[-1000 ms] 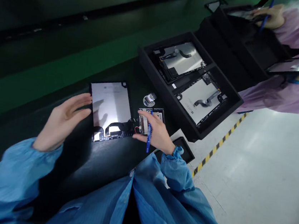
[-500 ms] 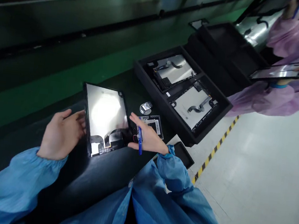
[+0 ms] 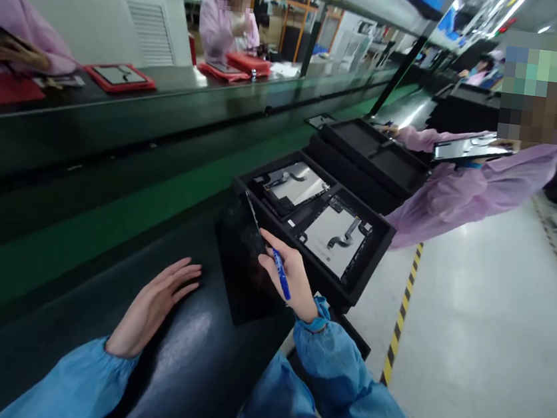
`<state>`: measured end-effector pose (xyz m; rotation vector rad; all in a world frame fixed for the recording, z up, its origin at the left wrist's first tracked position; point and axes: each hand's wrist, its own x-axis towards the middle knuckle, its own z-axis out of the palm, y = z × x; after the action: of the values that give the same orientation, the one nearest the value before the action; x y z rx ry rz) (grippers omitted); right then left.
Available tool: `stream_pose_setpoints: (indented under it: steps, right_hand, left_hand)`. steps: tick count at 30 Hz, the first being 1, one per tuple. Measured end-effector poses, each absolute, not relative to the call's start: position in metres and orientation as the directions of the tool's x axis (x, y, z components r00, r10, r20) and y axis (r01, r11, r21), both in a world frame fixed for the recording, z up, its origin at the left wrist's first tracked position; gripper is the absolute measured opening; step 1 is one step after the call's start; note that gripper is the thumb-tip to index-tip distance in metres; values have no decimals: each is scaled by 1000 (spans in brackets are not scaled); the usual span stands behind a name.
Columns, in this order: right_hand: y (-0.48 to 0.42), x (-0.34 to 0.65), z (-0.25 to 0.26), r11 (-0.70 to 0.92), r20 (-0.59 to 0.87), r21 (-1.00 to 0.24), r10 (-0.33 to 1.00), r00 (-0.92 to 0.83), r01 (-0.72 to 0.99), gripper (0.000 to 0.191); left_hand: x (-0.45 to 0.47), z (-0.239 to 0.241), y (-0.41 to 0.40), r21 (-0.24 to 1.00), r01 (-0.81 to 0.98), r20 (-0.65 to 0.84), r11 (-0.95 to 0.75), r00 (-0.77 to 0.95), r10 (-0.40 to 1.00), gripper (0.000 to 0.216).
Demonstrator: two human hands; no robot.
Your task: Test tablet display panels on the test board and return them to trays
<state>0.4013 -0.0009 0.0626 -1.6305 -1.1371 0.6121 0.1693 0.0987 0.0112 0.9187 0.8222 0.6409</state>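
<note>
My right hand (image 3: 289,264) grips the edge of a tablet screen panel (image 3: 242,265), tilted up from the workbench with its dark glossy face toward me. The same hand also has a blue marker pen (image 3: 281,275) lying across its fingers. To the panel's left, my left hand (image 3: 154,305) is open and holds nothing, its fingers stretched toward the panel but apart from it. Just beyond my right hand stands a black foam tray (image 3: 378,260). In its two compartments lie screen panels with silvery backs, one on the near right (image 3: 323,237) and one on the far left (image 3: 305,188).
Another black tray (image 3: 354,140) stands behind the first. To the right, a co-worker in a pink sleeve (image 3: 461,196) holds a panel (image 3: 461,147). Across the bench, a red-padded panel (image 3: 120,75) lies on a ledge. Yellow-black tape (image 3: 402,314) marks the floor.
The panel has turned from its silvery back to its dark face and moved right toward the tray. My left hand has let go of it; my right hand has closed on it. The view has lifted.
</note>
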Motion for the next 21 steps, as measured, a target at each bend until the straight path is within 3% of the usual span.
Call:
stream_pose_setpoints:
  steps: [3,6,9,13,16,19,21]
  right_hand:
    - [2,384,52,22,110,-982,874,474,187,50]
    - [7,355,39,73,67,-997,869,491,8,50]
    - [11,333,23,54,28,-998,874,485,-39,50]
    - [8,331,10,77,91,-996,924,372,53,48]
    - [-3,352,6,157,196,-980,869,455,123,33]
    - [-17,384,-2,102,354,-908,706,613,407,16]
    - [-23,405,-12,10,503,-768,629,593,641,10]
  left_hand:
    - [166,-12,103,755,-310,-423,578,443,790,36]
    - [157,-29,107,523,-440,-473,730,563,678,52]
    - [142,-46,113,410,-467,-432,784,657,618,56]
    - [124,-67,123,325,-450,-412,832,724,553,51]
    - [120,-71,128,325,-484,-451,813,676,583,47]
    - [125,-61,129,430,-521,-494,737,547,675,49]
    - [129,-52,130,543,-479,-525,690,447,724,51]
